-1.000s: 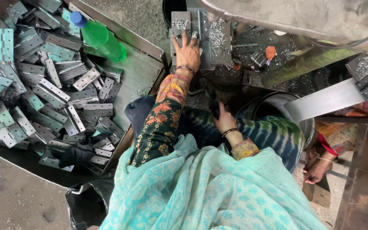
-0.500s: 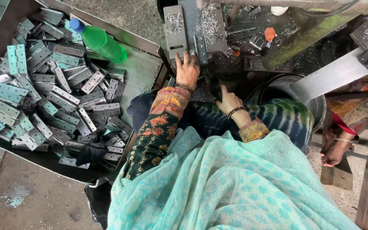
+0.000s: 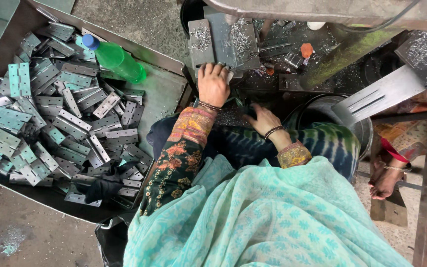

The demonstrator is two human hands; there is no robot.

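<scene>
At the far left, a shallow metal tray (image 3: pixel 161 94) holds a big heap of grey and teal hinges (image 3: pixel 50 118). A green plastic bottle (image 3: pixel 117 59) with a blue cap lies on the heap's upper edge. To the right, the left hand (image 3: pixel 213 84) rests palm down at the edge of a metal plate (image 3: pixel 226 42) covered with bright shavings; its grip is flat and open, and I cannot tell if something is under it. The right hand (image 3: pixel 263 118) lies lower, near the lap, fingers loosely curled, holding nothing visible. A bare foot (image 3: pixel 385 180) shows far right.
</scene>
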